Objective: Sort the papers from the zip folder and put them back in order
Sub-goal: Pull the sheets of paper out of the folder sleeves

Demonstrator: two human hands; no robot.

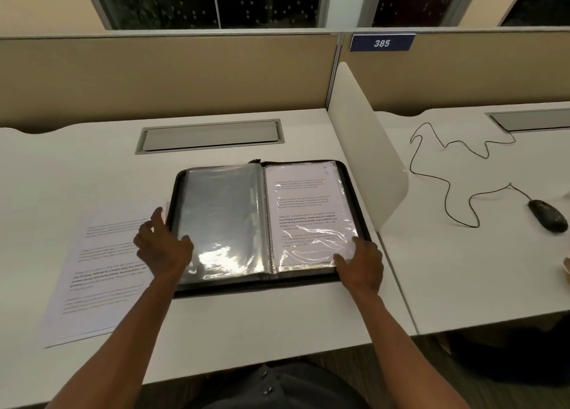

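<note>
Zip folder lies open flat on the white desk, roughly centre of view, spine running 12-to-6 o'clock.

Left hand: at the folder's 9 o'clock edge, fingers curled over the dark rim, thumb on the clear plastic sleeves of the left half. Whether it actually grips the rim or only rests on it: cannot tell.

Right hand: at the folder's 4 o'clock corner, fingers loosely spread, lying on the sleeve and rim there; thumb points toward the spine. Appears to rest flat, not pinching.

Left half of folder: stack of sleeves, grey and glossy, no print legible. Right half: one printed sheet inside a sleeve, several paragraphs, one block in bold; text too blurred to read.

Loose papers lie on the desk at 9 o'clock of the folder, just beside it, top corner under the left hand; tilted, printed text, blurred.

Recessed grey cable hatch at 12 o'clock of the folder. White divider panel stands at 3 o'clock. Beyond it, on the next desk, a black mouse with a looping cord. Blue plate on the back partition reads 385.
</note>
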